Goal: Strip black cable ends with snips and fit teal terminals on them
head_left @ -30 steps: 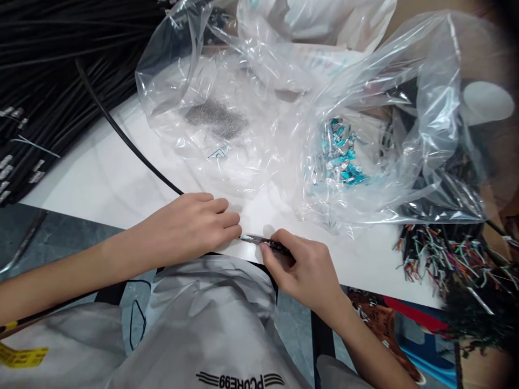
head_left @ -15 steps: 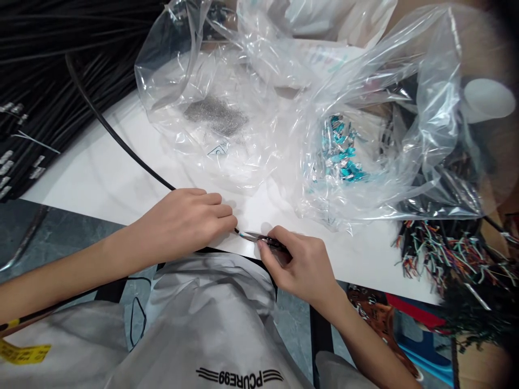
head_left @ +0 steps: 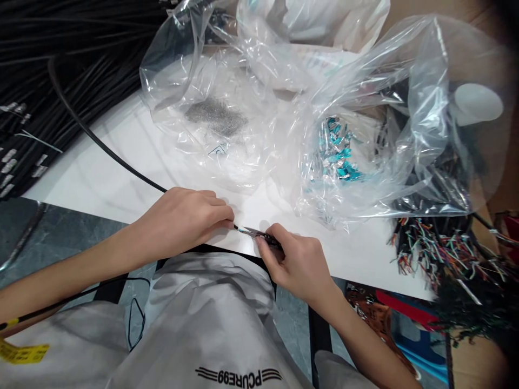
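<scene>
Your left hand (head_left: pixel 184 219) is closed over the end of a black cable (head_left: pixel 101 146), fingers curled down and pinching it against the white table (head_left: pixel 101 178), so that only a short stub with a bluish tip pokes out past your fingertips. Your right hand (head_left: pixel 298 265) is clamped around a small dark cutting tool (head_left: pixel 263 237), and its thin metal tips meet that bluish stub right at the near edge of the table, just above your lap. The cable runs away from your left hand up and to the left across bare white surface and into a dense heap of black cables (head_left: pixel 60 54) that covers the far left corner. That strip of table to the left of your hands is the open room you have. Straight ahead, a crumpled clear plastic bag (head_left: pixel 227 97) holding a grey pile of small metal parts lies just beyond your knuckles. To the right of it, another clear bag (head_left: pixel 389 140) with teal pieces inside crowds in close. A tangle of multicoloured wire offcuts (head_left: pixel 441 254) hangs over the table's right near edge, well apart from your right hand.
</scene>
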A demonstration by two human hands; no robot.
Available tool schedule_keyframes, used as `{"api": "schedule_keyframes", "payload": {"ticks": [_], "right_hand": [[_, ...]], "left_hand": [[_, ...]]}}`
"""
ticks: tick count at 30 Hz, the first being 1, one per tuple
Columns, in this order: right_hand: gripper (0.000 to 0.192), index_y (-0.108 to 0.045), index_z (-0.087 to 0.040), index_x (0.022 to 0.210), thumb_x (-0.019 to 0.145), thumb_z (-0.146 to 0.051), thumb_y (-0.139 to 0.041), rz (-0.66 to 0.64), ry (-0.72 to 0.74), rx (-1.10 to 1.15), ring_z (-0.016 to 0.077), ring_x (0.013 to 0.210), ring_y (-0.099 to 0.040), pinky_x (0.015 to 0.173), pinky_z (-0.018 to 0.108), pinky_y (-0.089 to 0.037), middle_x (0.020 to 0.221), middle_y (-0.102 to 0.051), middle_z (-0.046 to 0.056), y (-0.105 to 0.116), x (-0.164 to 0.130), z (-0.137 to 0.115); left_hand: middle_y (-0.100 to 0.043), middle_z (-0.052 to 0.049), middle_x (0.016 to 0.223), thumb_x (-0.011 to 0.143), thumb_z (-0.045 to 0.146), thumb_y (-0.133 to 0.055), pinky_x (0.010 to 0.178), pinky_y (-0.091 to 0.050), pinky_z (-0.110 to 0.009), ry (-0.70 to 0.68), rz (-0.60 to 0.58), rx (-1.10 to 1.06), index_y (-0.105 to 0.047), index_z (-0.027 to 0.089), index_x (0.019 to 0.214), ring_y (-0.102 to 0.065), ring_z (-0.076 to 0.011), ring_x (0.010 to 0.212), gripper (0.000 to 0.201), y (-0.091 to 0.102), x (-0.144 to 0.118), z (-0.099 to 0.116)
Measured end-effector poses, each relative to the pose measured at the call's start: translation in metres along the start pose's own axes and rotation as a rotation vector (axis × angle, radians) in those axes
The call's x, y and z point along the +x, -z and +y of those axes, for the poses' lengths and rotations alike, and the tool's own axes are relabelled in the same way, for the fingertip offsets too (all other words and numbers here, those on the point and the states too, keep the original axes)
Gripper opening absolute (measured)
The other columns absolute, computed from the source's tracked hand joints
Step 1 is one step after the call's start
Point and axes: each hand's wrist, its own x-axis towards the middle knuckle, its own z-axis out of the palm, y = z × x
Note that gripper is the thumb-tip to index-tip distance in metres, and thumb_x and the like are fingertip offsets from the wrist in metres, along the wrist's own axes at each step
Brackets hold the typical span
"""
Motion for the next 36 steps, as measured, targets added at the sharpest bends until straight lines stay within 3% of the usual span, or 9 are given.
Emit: {"api": "schedule_keyframes", "payload": {"ticks": [8,14,20,26,31,36], "right_hand": [[0.02,-0.055,-0.018,0.089,0.102,-0.031,-0.046,-0.006,0.04,-0.019,0.0126,0.043,-0.054,0.046,0.024,-0.025,0.051,-0.056,-0.004,0.0,0.002,0.0],[0.014,-0.048,-0.019,0.103,0.101,-0.033,-0.044,-0.176,0.033,-0.031,0.0152,0.046,-0.058,0.046,0.025,-0.026,0.061,-0.064,-0.002,0.012,0.004,0.004],[0.02,-0.048,-0.02,0.097,0.107,-0.027,-0.033,-0.206,0.251,-0.178,0.015,0.046,-0.056,0.045,0.027,-0.021,0.064,-0.064,0.0,0.024,0.013,0.012],[0.015,-0.051,-0.017,0.093,0.103,-0.011,-0.042,-0.199,0.529,-0.457,0.0154,0.053,-0.059,0.047,0.032,-0.018,0.07,-0.062,0.0,0.036,0.024,0.018],[0.017,-0.054,-0.015,0.101,0.103,-0.009,-0.039,-0.187,0.693,-0.504,0.0156,0.053,-0.059,0.049,0.032,-0.02,0.071,-0.064,0.0,0.046,0.036,0.02],[0.017,-0.054,-0.016,0.101,0.101,-0.007,-0.04,-0.33,0.758,-0.571,0.0159,0.051,-0.056,0.051,0.033,-0.019,0.07,-0.064,0.0,0.057,0.049,0.015]], "left_hand": [[-0.066,0.0,0.072,0.097,0.02,-0.058,0.055,-0.026,-0.028,0.032,0.0,-0.018,-0.073,0.018,0.091,-0.058,-0.0156,0.065,0.016,-0.002,0.0,0.0],[-0.067,0.0,0.073,0.099,0.024,-0.056,0.056,-0.028,-0.028,0.053,-0.008,-0.03,-0.074,0.019,0.093,-0.06,-0.0152,0.066,0.019,-0.001,0.001,0.0],[-0.073,-0.001,0.082,0.1,0.027,-0.056,0.057,-0.03,-0.028,0.061,-0.056,0.016,-0.075,0.02,0.096,-0.065,-0.0168,0.072,0.02,0.0,0.002,-0.001],[-0.074,-0.002,0.085,0.101,0.027,-0.057,0.057,-0.031,-0.027,0.063,-0.07,0.011,-0.075,0.019,0.099,-0.066,-0.0174,0.073,0.019,0.0,0.0,-0.003],[-0.074,-0.001,0.085,0.101,0.027,-0.058,0.056,-0.029,-0.028,0.048,-0.054,-0.003,-0.075,0.019,0.099,-0.066,-0.0167,0.072,0.018,-0.002,0.0,-0.004],[-0.073,0.0,0.083,0.101,0.026,-0.059,0.055,-0.027,-0.027,0.016,-0.043,0.02,-0.074,0.019,0.096,-0.065,-0.0157,0.072,0.018,-0.002,0.0,-0.005]]}}
